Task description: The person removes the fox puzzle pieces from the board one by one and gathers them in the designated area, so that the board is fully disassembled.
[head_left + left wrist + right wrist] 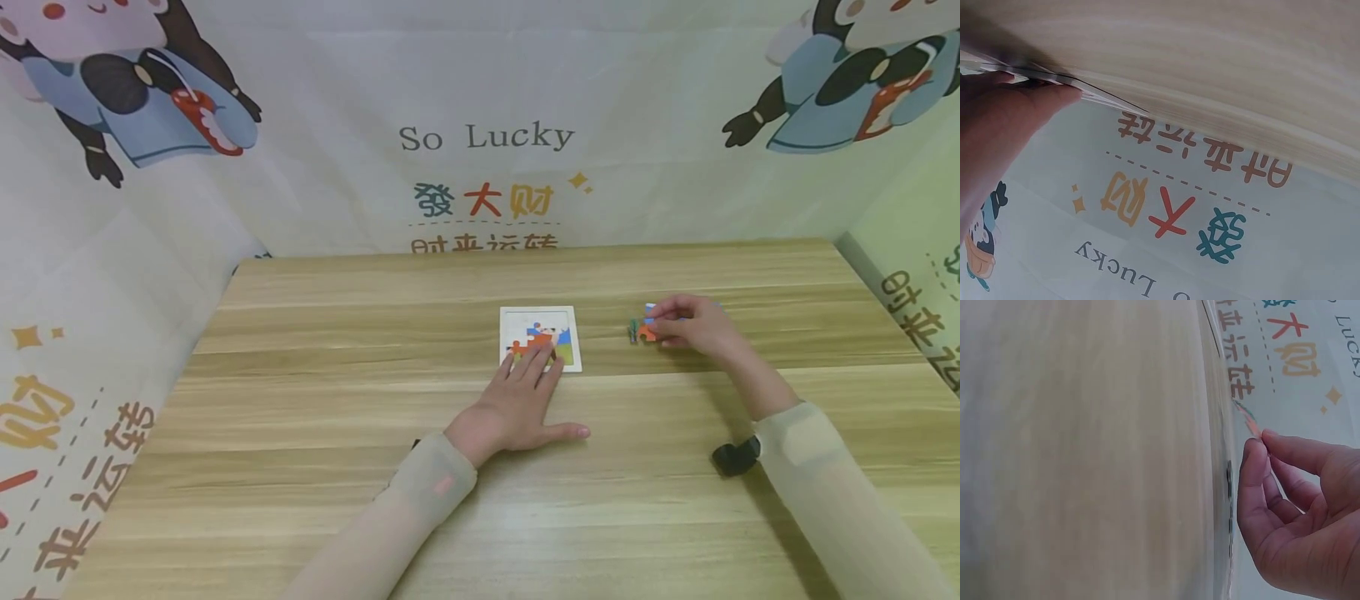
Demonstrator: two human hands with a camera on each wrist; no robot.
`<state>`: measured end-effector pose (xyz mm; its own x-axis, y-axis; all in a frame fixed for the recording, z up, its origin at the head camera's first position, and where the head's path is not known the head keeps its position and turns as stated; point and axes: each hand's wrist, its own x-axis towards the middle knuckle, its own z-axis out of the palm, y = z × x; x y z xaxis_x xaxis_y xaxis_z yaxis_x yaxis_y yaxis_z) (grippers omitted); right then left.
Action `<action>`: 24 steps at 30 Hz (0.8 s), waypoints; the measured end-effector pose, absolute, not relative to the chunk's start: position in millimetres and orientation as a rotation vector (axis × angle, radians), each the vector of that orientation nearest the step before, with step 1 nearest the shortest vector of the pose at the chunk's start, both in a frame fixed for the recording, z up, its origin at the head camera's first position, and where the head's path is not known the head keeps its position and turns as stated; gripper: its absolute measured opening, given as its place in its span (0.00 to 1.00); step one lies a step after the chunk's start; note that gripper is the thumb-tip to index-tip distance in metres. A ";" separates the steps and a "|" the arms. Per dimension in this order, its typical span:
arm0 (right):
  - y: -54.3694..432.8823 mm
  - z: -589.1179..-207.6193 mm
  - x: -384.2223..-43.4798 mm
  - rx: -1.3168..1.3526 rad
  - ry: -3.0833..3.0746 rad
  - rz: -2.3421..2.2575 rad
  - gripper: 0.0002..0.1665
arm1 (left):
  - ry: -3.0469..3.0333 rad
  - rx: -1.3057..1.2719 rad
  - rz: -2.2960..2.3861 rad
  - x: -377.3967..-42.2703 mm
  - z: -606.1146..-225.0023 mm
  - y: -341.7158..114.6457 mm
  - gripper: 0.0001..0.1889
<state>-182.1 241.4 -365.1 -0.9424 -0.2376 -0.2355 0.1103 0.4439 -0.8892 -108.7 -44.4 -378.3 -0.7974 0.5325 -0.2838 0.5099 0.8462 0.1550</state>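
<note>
A small square jigsaw puzzle board with a white frame lies on the table, partly filled with colored pieces. Spread across its lower part are the straight fingers of my left hand, which hide some of the picture. The left wrist view shows that hand at the board's thin edge. To the right, my right hand pinches a jigsaw puzzle piece between thumb and fingertip; the piece is seen nearly edge-on, with orange and green on it. More jigsaw pieces show beside and beneath these fingers.
The wood-grain table reaches back to a printed cloth hung behind it and at both sides. A black wrist device sticks out from the right sleeve.
</note>
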 end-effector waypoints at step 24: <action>259.7 -371.0 -179.8 -0.056 2.528 -1.290 0.19 | 2.706 0.785 0.114 -107.2 -377.3 -44.3 0.53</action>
